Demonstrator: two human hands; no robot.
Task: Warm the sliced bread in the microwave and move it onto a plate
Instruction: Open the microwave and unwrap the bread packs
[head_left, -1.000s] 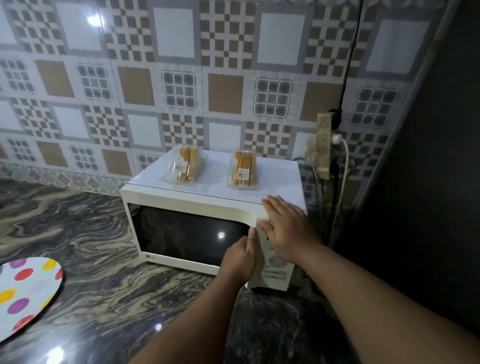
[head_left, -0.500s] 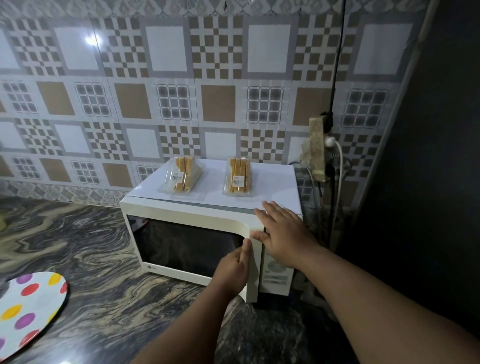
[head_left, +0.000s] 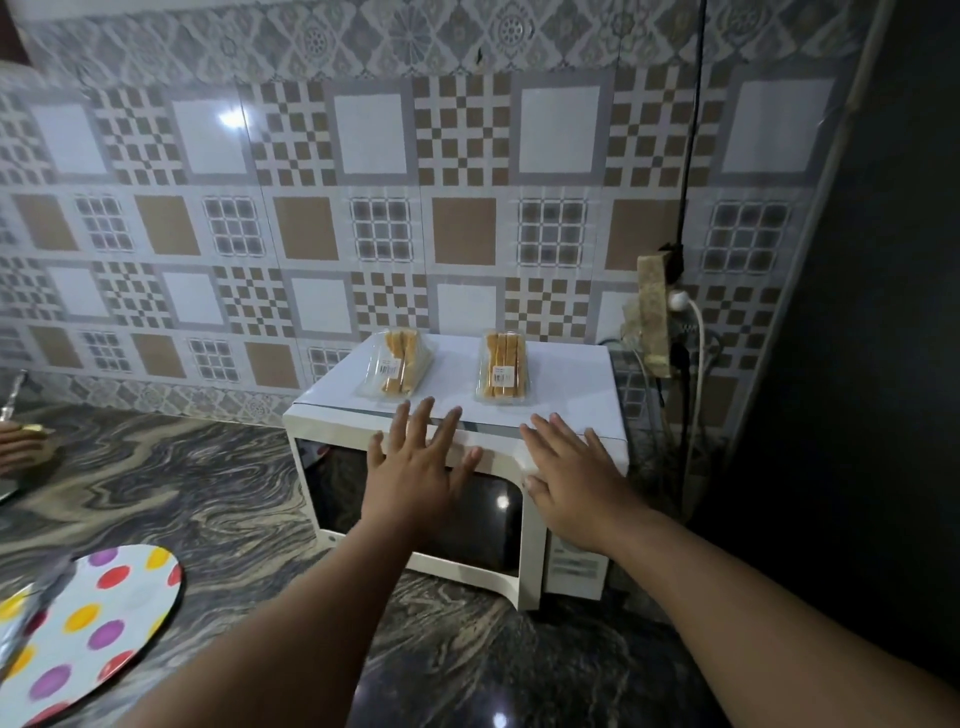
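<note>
The white microwave (head_left: 467, 467) stands at the back right corner of the counter (head_left: 182, 493), close to the tiled wall. Its door is a little ajar on the right side. On its top lie two clear packs of sliced bread: the left pack (head_left: 397, 366) near the back left corner of the top, the right pack (head_left: 503, 371) near the middle of the back edge. They are apart from each other.

The left hand (head_left: 418, 470) is in front of the upper part of the door, with fingers straight and spread, holding nothing; its fingertips reach toward the left pack but do not touch it. The right hand (head_left: 569, 475) rests flat on the front right corner of the microwave, fingers released, also holding nothing.

I judge the task is at its beginning: the bread is not yet inside. The next move probably calls for taking one pack and opening the door fully.

The spotted plate (head_left: 88, 629) waits at the front left edge of the counter.

Each pack has a small white label with a barcode, but the writing is too small to read. I cannot read any brand on the microwave.
</note>
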